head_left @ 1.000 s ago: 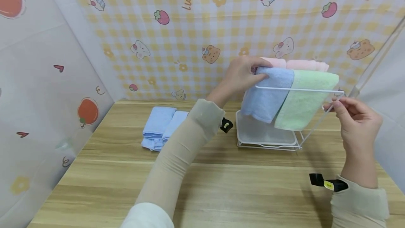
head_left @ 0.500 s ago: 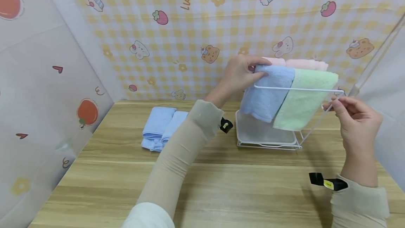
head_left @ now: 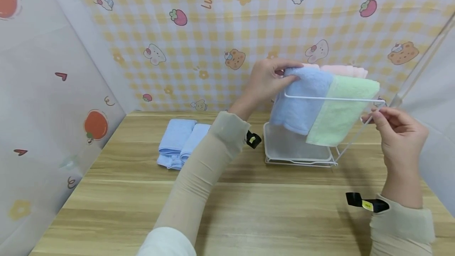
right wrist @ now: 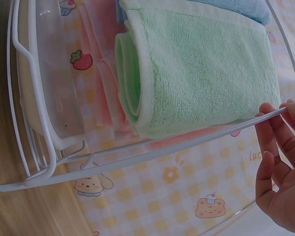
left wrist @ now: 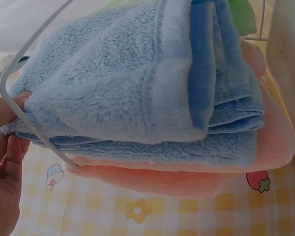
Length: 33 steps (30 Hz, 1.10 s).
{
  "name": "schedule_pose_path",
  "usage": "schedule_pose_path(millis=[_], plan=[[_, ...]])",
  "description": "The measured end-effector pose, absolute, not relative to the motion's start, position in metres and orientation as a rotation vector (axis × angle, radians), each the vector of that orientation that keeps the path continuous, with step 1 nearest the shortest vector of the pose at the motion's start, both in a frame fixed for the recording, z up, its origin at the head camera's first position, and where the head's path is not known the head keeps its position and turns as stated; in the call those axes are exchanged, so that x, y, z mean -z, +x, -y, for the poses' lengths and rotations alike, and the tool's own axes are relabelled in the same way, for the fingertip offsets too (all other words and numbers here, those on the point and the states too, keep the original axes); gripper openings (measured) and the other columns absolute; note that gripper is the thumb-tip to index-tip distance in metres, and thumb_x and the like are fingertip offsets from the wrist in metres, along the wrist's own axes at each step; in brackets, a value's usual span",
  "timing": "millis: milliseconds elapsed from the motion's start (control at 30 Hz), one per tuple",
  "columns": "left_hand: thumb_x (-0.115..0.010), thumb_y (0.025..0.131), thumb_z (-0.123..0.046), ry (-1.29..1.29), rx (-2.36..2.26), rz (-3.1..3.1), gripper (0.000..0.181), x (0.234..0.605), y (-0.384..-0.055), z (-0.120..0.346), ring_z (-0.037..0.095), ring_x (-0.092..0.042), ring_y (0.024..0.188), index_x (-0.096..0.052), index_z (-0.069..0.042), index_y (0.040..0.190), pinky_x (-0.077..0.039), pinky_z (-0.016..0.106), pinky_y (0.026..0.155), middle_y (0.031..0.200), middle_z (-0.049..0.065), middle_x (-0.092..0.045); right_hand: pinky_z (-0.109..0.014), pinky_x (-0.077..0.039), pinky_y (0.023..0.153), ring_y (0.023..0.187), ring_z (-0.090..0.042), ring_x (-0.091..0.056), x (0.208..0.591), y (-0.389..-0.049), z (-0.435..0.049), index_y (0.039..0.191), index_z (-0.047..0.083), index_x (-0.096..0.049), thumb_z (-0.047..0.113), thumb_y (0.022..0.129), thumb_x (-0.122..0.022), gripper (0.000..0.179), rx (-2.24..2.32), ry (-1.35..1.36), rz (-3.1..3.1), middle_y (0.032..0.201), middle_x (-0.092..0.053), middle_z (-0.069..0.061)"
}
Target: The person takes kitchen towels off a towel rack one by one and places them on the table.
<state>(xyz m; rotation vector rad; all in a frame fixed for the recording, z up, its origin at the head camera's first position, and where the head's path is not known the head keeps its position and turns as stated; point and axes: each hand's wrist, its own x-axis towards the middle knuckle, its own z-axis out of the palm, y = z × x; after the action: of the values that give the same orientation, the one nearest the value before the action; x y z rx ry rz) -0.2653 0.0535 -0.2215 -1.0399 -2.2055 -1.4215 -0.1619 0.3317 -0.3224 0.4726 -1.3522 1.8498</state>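
Observation:
A blue towel (head_left: 305, 102) hangs folded over a bar of the white wire rack (head_left: 337, 98). My left hand (head_left: 264, 82) pinches its upper left corner between thumb and fingers; the left wrist view shows the towel's layered folds (left wrist: 231, 105). Right beside it, a green towel (head_left: 343, 110) drapes over the same bar, its folded side edge facing the right wrist camera. Pink towels (head_left: 343, 71) hang behind these two, largely hidden. With thumb and fingertips, my right hand (head_left: 403, 133) holds the rack's slanted right side wire (right wrist: 187, 145).
Under the hanging towels, a translucent tray (head_left: 295, 145) sits in the rack's base. Folded blue towels (head_left: 177, 137) are stacked on the wooden table (head_left: 270, 216) to the left, partly covered by my left sleeve. A patterned cloth (head_left: 199, 38) rises behind the table.
My left hand has lifted the blue towel's top corner slightly, and the towel's top edge now sits higher beside the green one. The right hand keeps its hold on the rack.

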Motion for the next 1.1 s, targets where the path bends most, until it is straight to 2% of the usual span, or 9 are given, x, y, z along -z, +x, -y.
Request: schedule_pose_path(millis=[233, 400, 667, 1100], plan=[[-0.078, 0.084, -0.004, -1.007, 1.591, 2.107, 0.023, 0.215, -0.263, -0.05, 0.01, -0.069, 0.083, -0.077, -0.005, 0.106, -0.057, 0.018, 0.076, 0.104, 0.008, -0.077, -0.02, -0.057, 0.065, 0.071, -0.022, -0.074, 0.322, -0.163, -0.332, 0.098, -0.029, -0.061, -0.025, 0.086, -0.057, 0.014, -1.862, 0.469, 1.341, 0.084, -0.076, -0.017], [-0.079, 0.082, -0.001, -1.039, 1.57, 1.992, 0.022, 0.215, -0.262, -0.047, 0.014, -0.071, 0.085, -0.077, 0.0, 0.104, -0.057, 0.018, 0.076, 0.102, 0.013, -0.077, -0.02, -0.057, 0.066, 0.071, -0.022, -0.074, 0.322, -0.163, -0.332, 0.099, -0.029, -0.06, -0.024, 0.086, -0.057, 0.014, -1.854, 0.466, 1.349, 0.085, -0.076, -0.017], [-0.078, 0.083, -0.001, -1.046, 1.626, 1.881, 0.022, 0.214, -0.26, -0.042, 0.015, -0.07, 0.094, -0.076, 0.001, 0.105, -0.056, 0.02, 0.08, 0.107, 0.014, -0.076, -0.019, -0.057, 0.069, 0.072, -0.019, -0.074, 0.322, -0.161, -0.332, 0.1, -0.031, -0.057, -0.022, 0.087, -0.058, 0.016, -1.824, 0.477, 1.382, 0.086, -0.076, -0.015], [-0.08, 0.082, -0.004, -1.004, 1.599, 1.748, 0.023, 0.209, -0.255, -0.022, 0.009, -0.069, 0.095, -0.076, 0.002, 0.105, -0.055, 0.023, 0.08, 0.108, 0.016, -0.075, -0.019, -0.057, 0.069, 0.073, -0.02, -0.074, 0.323, -0.161, -0.332, 0.1, -0.03, -0.059, -0.023, 0.086, -0.057, 0.016, -1.851, 0.472, 1.364, 0.085, -0.076, -0.015]])
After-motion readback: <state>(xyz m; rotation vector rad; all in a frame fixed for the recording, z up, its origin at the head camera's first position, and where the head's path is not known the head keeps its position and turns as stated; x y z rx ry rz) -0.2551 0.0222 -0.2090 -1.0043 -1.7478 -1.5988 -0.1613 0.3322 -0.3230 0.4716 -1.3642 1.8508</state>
